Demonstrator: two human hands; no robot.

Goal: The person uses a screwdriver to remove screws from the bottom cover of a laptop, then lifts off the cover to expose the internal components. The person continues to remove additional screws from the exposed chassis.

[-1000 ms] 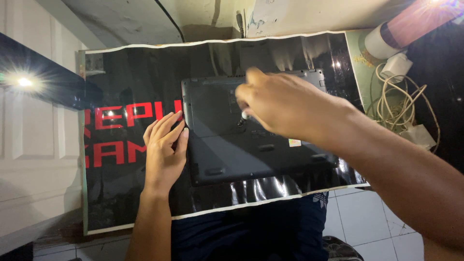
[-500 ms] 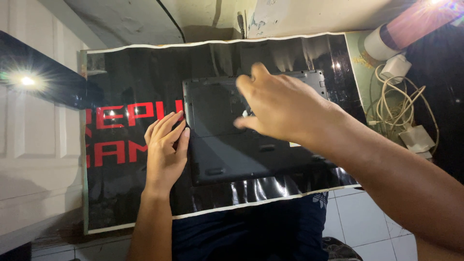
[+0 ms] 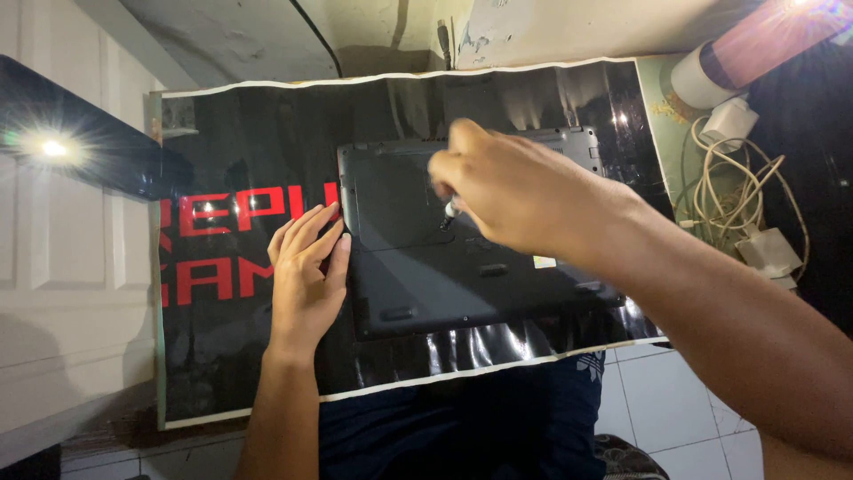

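Change: right hand (image 3: 524, 191) shifted since half a second ago, from spread over the middle of the laptop (image 3: 471, 240) to bunched nearer its upper left part; left hand (image 3: 306, 280) unmoved.
Landmark: dark laptop, lying bottom-up on a black mat (image 3: 249, 160) with red lettering.
Right hand: over the upper middle of the laptop, fingers curled closed around a small screwdriver (image 3: 450, 212), tip down on the base panel.
Left hand: flat on the mat, fingertips touching the laptop's left edge, fingers extended and close together, gripping nothing.
Laptop state: base panel in place, no gap visible along its edges; no loose screws to be made out on the mat.
Progress: judged early, with the tool at one screw spot near the upper left and the cover not lifted; remaining screws impossible to count from this view.
Surroundings: white charger and tangled cable (image 3: 737, 191) well to the right of the laptop; pink-and-white cylinder (image 3: 755, 53) beyond its upper right corner; tiled floor (image 3: 675, 391) below its near edge.
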